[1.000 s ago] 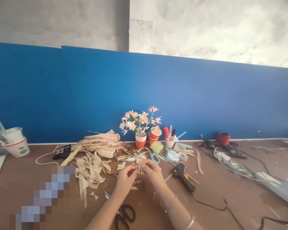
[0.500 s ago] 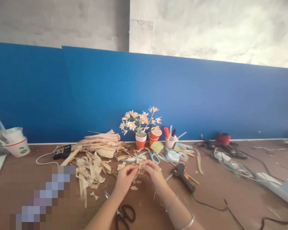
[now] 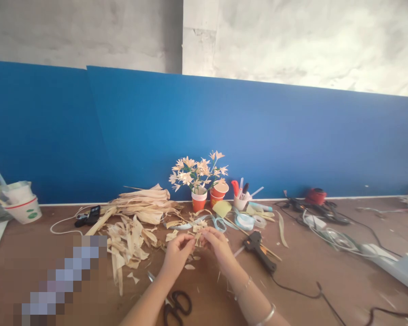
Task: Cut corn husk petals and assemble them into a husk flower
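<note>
Husk piece [image 3: 197, 237], partly hidden but seemingly pinched between the fingertips of left hand [image 3: 178, 253] and right hand [image 3: 219, 248], left of the glue gun [image 3: 260, 252], could tear if pulled unevenly.

husks [image 3: 131, 240] left of hands [image 3: 178, 254], glue gun [image 3: 259, 251] right; flowers [image 3: 201, 168] in cup [image 3: 199, 202] behind; scissors [image 3: 172, 303] in front.

"What's that pale piece [image 3: 197, 237] between the fingers [image 3: 213, 235]?"
"Too small to tell; mostly hidden."
"And the scissors [image 3: 182, 299], closer than the fingers?"
"Left forearm [image 3: 153, 290] hides their middle. Far right of the fingers, the edge crops the power strip [image 3: 396, 267]."
</note>
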The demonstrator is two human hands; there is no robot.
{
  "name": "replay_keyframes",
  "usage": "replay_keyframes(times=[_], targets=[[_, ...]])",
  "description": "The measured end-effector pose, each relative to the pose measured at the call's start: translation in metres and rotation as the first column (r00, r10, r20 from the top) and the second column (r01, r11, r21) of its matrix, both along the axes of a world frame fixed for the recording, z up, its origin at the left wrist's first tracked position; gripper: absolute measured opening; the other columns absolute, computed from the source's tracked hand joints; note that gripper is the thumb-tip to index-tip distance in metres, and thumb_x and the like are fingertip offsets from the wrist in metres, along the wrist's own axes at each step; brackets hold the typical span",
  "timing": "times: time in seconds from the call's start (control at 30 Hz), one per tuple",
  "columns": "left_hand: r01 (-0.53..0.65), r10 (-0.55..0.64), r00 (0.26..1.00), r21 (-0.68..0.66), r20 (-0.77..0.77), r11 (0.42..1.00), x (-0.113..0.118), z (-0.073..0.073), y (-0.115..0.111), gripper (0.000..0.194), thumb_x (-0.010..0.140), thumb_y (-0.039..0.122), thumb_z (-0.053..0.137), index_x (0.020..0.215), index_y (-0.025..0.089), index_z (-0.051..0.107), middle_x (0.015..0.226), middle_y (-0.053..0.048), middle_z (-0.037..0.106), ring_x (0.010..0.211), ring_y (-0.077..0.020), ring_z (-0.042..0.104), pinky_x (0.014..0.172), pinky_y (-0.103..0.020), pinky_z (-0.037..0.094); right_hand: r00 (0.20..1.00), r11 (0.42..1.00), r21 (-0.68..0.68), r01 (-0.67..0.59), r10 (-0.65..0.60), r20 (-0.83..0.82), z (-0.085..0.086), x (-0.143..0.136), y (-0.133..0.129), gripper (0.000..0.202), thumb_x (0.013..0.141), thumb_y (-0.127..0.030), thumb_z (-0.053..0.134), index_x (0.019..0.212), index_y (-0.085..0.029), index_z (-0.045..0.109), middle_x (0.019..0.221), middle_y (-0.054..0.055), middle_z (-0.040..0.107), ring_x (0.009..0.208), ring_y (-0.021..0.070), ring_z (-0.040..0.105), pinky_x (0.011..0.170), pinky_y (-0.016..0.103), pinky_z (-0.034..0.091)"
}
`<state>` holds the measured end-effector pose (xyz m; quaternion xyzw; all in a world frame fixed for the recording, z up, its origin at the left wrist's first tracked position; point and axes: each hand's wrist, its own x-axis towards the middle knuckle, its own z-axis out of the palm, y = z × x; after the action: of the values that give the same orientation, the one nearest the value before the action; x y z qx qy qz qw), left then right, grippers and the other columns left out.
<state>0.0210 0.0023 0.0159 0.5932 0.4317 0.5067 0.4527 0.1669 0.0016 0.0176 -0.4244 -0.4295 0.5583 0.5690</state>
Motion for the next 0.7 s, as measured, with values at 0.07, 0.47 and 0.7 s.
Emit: replay_keyframes(times=[0.07,0.47,0.7], targets=[[0.000,0.000,1.000,-0.011,0.024,1.000,-0.0001,-0.0005,0.0006,0.023,0.071,0.039,0.062,0.070,0.017,0.067,0.057,0.000,0.061,0.057,-0.0149,0.054,0.059,-0.025,0.043,1.000,1.000,-0.005,-0.009,0.009,-0.012,0.0011,0.0001,-0.0011,0.029,0.068,-0.042,0.074,0.079,-0.016,0.071,0.063,-0.001,0.061,0.056,0.0100,0.049,0.056,0.022,0.036],[0.034,-0.033,0.997,-0.017,0.065,0.999,0.0004,-0.0001,-0.0006,0.026,0.070,0.042,0.064,0.069,0.016,0.066,0.058,0.000,0.060,0.058,-0.0145,0.053,0.060,-0.025,0.042,0.996,0.998,0.046,-0.049,0.046,0.076,0.0051,-0.0022,-0.0038,0.028,0.065,-0.043,0.076,0.066,-0.016,0.069,0.059,-0.001,0.058,0.055,0.0100,0.046,0.056,0.022,0.036],[0.035,-0.035,0.998,-0.004,0.053,0.999,0.0000,0.0008,-0.0021,0.024,0.072,0.041,0.062,0.070,0.017,0.066,0.060,0.000,0.060,0.059,-0.0149,0.054,0.061,-0.026,0.043,0.999,1.000,0.014,-0.019,0.018,0.047,0.0016,-0.0023,-0.0023,0.030,0.063,-0.045,0.077,0.065,-0.017,0.067,0.059,-0.002,0.058,0.056,0.0103,0.046,0.057,0.023,0.037]])
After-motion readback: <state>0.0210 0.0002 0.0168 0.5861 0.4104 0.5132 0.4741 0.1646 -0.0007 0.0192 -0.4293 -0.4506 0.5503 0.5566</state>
